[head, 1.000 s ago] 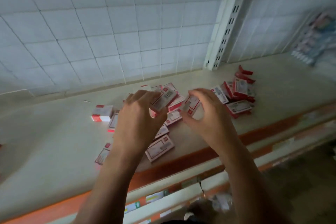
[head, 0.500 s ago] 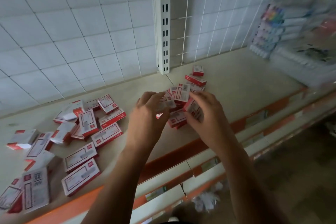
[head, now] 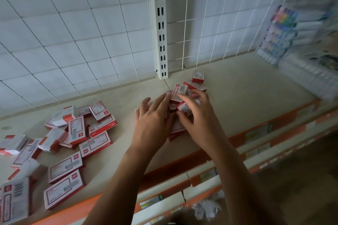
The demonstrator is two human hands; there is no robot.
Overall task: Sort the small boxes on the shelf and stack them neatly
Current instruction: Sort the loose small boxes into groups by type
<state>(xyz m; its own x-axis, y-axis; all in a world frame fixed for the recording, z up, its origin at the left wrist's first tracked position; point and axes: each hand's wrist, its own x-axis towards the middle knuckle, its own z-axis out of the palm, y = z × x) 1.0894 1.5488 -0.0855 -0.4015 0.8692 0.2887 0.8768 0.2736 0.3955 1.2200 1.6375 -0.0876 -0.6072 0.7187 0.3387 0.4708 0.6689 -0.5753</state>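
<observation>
1. Head view: the shelf (head: 247, 86) is a pale board with an orange front edge (head: 175, 165). A white slotted upright (head: 161, 33) stands at its back, and every place below is given from that upright.
2. Just in front of the upright's foot, slightly to its right, lies a heap of small red-and-white boxes (head: 181, 89). They lie crossed and tilted over one another, not stacked.
3. The left hand (head: 153, 122) lies on the side of the heap nearer the upright's left. Its fingers are straight and spread, with the tips touching the boxes, and it grasps nothing.
4. The right hand (head: 201, 115) covers the heap's far side from the left hand. Its thumb and curled fingers pinch one tilted box (head: 183, 108) in the heap, and the fingers are blurred.
5. A lone box (head: 198, 76) sits right of the upright's foot, behind the heap and apart from it.
6. Well to the left of the upright is a loose spread of the same boxes (head: 73, 142). Some lie flat and some overlap, and they reach out to the front edge.
7. Far to the right of the upright, packs of coloured markers (head: 285, 29) stand against the wire grid back panel (head: 219, 23); they are too blurred to read.
</observation>
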